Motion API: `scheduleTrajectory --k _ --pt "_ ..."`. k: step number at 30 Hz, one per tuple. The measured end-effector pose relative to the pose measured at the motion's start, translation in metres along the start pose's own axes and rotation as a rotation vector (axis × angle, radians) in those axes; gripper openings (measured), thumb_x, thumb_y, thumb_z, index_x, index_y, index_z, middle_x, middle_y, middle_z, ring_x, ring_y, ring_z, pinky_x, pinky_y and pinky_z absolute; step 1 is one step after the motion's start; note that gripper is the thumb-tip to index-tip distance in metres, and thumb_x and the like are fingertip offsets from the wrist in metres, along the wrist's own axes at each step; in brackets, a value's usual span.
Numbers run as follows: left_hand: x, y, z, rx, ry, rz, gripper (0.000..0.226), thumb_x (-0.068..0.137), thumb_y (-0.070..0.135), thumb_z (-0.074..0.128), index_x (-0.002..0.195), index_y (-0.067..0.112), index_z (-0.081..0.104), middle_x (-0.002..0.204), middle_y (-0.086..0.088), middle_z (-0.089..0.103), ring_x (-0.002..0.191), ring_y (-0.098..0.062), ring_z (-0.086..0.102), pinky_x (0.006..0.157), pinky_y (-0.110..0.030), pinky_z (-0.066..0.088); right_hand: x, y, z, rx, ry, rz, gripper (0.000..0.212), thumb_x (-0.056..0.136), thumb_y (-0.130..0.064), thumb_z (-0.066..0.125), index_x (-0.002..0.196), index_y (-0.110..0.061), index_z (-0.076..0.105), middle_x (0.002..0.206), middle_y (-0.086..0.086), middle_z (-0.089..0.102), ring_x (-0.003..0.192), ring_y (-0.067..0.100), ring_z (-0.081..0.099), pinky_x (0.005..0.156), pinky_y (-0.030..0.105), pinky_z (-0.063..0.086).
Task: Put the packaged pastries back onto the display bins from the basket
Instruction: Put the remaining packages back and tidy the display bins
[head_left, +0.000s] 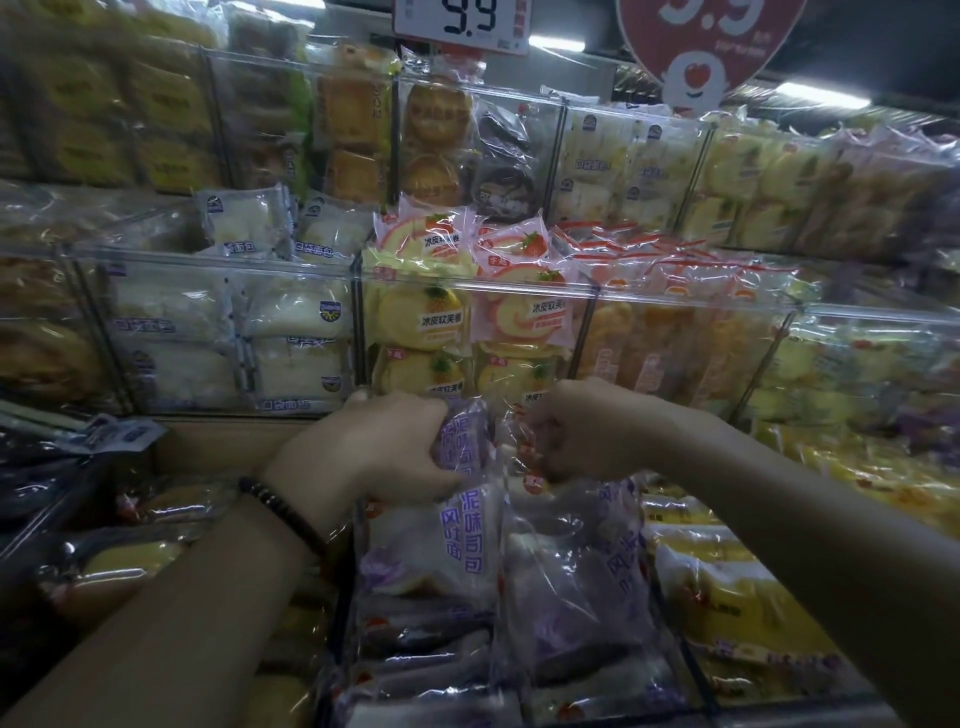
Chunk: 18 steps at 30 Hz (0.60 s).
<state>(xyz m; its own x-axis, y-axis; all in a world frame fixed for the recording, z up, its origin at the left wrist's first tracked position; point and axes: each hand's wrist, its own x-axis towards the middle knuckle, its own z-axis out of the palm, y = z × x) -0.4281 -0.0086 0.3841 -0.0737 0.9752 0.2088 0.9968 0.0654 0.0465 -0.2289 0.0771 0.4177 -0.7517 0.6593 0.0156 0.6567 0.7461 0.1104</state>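
Both my hands are over the lowest clear display bin, which holds several purple-printed packaged pastries. My left hand, with a dark bead bracelet on the wrist, is closed around the top of one purple pastry pack that stands upright in the bin. My right hand pinches the crinkled top edge of a second purple pastry pack just to its right. The two packs stand side by side and touch. No basket is in view.
Clear acrylic bins rise in tiers behind: white bread packs at left, yellow and pink roll-cake packs in the middle, orange pastries at right. Yellow packs fill the bin to the right. Price signs hang above.
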Motion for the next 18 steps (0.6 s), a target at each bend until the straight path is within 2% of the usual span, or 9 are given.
scheduleTrajectory --k 2,4,8,10,12,14,16,18 --pt "0.003 -0.002 0.005 -0.044 0.058 0.007 0.037 0.086 0.062 0.071 0.086 0.029 0.055 0.086 0.013 0.060 0.079 -0.002 0.051 0.096 -0.047 0.040 0.001 0.004 -0.001 0.100 0.079 0.025 0.004 0.096 -0.029 0.070 0.095 -0.025 0.071 0.089 -0.006 0.068 0.083 0.019 0.067 0.076 0.039 0.060" --pt "0.005 -0.002 0.008 -0.043 0.129 -0.012 0.036 0.083 0.058 0.076 0.083 0.029 0.056 0.083 0.012 0.061 0.081 -0.006 0.054 0.099 -0.048 0.036 0.000 0.007 -0.006 0.185 0.156 0.050 0.007 0.093 -0.033 0.076 0.095 -0.035 0.069 0.093 -0.008 0.070 0.082 0.017 0.068 0.077 0.039 0.063" --pt "0.006 0.002 0.010 0.064 0.268 -0.058 0.038 0.075 0.056 0.075 0.078 0.030 0.048 0.081 0.012 0.058 0.087 -0.016 0.059 0.099 -0.050 0.029 -0.003 0.009 -0.018 0.143 0.263 0.083 0.015 0.095 -0.038 0.073 0.107 -0.046 0.068 0.103 -0.007 0.068 0.085 0.018 0.065 0.079 0.044 0.062" --pt "0.008 0.003 0.011 0.108 0.272 -0.058 0.042 0.075 0.061 0.074 0.078 0.031 0.045 0.084 0.012 0.058 0.095 -0.020 0.062 0.098 -0.051 0.029 -0.004 0.010 -0.020 0.106 0.259 0.088 0.021 0.095 -0.040 0.072 0.115 -0.046 0.068 0.104 -0.009 0.067 0.092 0.019 0.064 0.087 0.045 0.059" --pt "0.008 0.003 0.013 0.110 0.228 -0.051 0.045 0.079 0.065 0.073 0.080 0.031 0.043 0.088 0.012 0.059 0.102 -0.021 0.063 0.099 -0.051 0.029 -0.002 0.009 -0.018 0.110 0.238 0.084 0.021 0.093 -0.040 0.074 0.113 -0.045 0.069 0.104 -0.010 0.066 0.095 0.020 0.064 0.090 0.047 0.058" --pt "0.008 0.003 0.014 0.123 0.200 -0.041 0.041 0.083 0.058 0.073 0.083 0.032 0.042 0.093 0.009 0.059 0.109 -0.023 0.062 0.101 -0.052 0.030 0.001 0.008 -0.013 0.110 0.240 0.071 0.017 0.092 -0.039 0.076 0.106 -0.043 0.069 0.103 -0.009 0.067 0.093 0.020 0.065 0.086 0.048 0.059" --pt "0.008 0.003 0.013 0.123 0.186 -0.040 0.038 0.085 0.048 0.073 0.083 0.032 0.039 0.096 0.006 0.060 0.113 -0.025 0.062 0.104 -0.053 0.029 0.004 0.007 -0.008 0.107 0.265 0.065 0.020 0.091 -0.037 0.077 0.110 -0.037 0.071 0.102 -0.009 0.068 0.091 0.019 0.066 0.083 0.047 0.060" --pt "0.009 0.003 0.014 0.108 0.179 -0.055 0.035 0.087 0.045 0.072 0.085 0.032 0.039 0.100 0.004 0.061 0.114 -0.026 0.061 0.109 -0.056 0.028 0.008 0.006 -0.003 0.101 0.292 0.076 0.019 0.091 -0.034 0.077 0.110 -0.032 0.073 0.100 -0.008 0.069 0.088 0.019 0.068 0.080 0.045 0.062"
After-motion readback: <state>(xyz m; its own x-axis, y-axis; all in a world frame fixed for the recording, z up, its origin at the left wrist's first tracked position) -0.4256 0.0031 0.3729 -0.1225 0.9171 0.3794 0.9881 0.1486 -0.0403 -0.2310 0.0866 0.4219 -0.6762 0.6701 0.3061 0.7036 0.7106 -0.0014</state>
